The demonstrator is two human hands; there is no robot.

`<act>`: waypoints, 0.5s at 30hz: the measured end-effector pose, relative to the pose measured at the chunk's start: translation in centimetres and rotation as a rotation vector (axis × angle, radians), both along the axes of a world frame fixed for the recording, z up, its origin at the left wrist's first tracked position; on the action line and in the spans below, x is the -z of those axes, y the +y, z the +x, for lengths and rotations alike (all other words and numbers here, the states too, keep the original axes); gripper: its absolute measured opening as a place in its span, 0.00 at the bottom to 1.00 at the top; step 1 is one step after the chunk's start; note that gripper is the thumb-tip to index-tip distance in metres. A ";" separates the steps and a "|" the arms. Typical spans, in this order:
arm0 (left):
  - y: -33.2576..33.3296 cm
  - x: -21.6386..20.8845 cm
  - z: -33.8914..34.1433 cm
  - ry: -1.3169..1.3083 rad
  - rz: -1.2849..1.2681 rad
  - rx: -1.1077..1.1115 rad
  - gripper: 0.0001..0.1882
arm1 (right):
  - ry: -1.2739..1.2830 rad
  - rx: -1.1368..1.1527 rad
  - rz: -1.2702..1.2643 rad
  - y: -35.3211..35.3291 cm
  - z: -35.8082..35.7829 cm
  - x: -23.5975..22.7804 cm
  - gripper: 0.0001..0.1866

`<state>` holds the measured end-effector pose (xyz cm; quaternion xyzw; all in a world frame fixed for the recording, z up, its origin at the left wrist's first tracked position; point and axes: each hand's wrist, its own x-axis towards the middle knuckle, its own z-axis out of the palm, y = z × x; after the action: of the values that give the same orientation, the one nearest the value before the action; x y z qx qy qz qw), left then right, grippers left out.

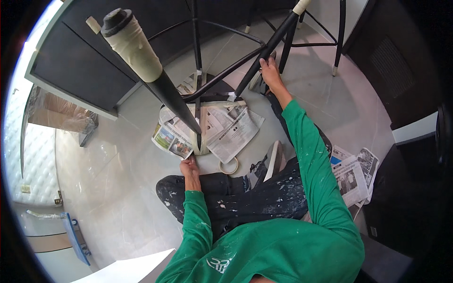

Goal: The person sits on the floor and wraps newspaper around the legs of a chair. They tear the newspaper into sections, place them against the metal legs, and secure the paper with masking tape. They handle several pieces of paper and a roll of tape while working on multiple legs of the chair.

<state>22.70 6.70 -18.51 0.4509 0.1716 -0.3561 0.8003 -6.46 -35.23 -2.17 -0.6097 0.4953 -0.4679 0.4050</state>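
Fingers of the right hand [271, 78] are wrapped snugly round a black leg [279, 38] of the upended stool [226, 71], and that leg slants away up and to the right of them, ending in cream tape [301, 6]. Left of that grip, a second leg [173, 100] rears toward the viewer, black foot [116, 21] foremost, its long axis running down to a wrapping of newspaper [231, 137]. Right below that sits the left hand [190, 168], fingers bunched at the paper's lower edge; their tips are hidden, so whether they pinch it, I can't tell. Just right of them, a roll of tape [222, 168] lies flat. Plenty of print above those fingers: dense columns, colour photographs, type too small to read. Bolder headlines show on loose newspapers [351, 179] well below the right grip. And the arms: right one stretched forward, nearly straight in its green sleeve [309, 151], left one bent, forearm close over dark trousers [278, 195].
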 end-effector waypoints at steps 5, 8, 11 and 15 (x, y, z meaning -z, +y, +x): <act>0.4 -1.4 0.2 -0.080 0.034 0.001 0.09 | -0.092 -0.018 -0.034 1.4 -1.2 1.5 0.20; 2.0 -2.4 1.7 -0.103 0.037 0.225 0.06 | -0.057 0.014 -0.048 2.5 -0.5 0.7 0.27; 2.6 -4.3 2.6 -0.213 0.395 0.109 0.14 | 0.106 0.071 -0.186 4.7 1.3 -0.9 0.33; 1.1 -10.5 -4.1 -0.866 0.496 0.051 0.33 | 0.032 0.035 -0.134 6.2 1.1 -1.0 0.36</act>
<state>18.63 7.79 -8.00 0.7383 -0.1079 -0.1044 0.6576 -5.40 -29.06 -1.13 -0.6341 0.4800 -0.4969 0.3472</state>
